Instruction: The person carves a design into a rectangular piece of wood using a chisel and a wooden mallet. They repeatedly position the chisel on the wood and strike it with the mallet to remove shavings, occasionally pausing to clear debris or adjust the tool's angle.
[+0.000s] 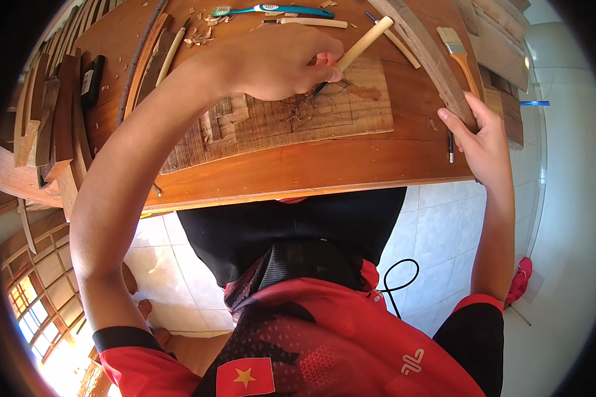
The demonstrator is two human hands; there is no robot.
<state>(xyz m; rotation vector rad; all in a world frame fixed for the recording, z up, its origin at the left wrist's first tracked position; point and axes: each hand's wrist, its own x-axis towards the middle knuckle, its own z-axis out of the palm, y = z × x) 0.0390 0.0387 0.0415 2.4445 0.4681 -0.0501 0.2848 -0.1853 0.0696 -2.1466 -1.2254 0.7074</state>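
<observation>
My left hand (pixel 288 63) is closed round a carving chisel with a pale wooden handle (pixel 367 43). The handle leans up to the right, and its dark blade points down at a flat wooden board (pixel 371 116) with carved hollows and scratched lines. Wood chips sit in the carved part beside my left wrist. In my right hand (pixel 487 135) is the near end of a long wooden stick (pixel 430 59), thumb on top. The stick runs up and away to the left, beyond the picture's top. A thin dark pencil-like tool (pixel 451 147) lies beside my right thumb.
More chisels (pixel 311 22) and a turquoise toothbrush (pixel 288 9) lie at the table's far side among shavings. A flat paintbrush (pixel 467 63) is at the right. Wooden strips (pixel 63 112) and a black object (pixel 93 81) are at the left. The table's front edge (pixel 311 188) faces my lap.
</observation>
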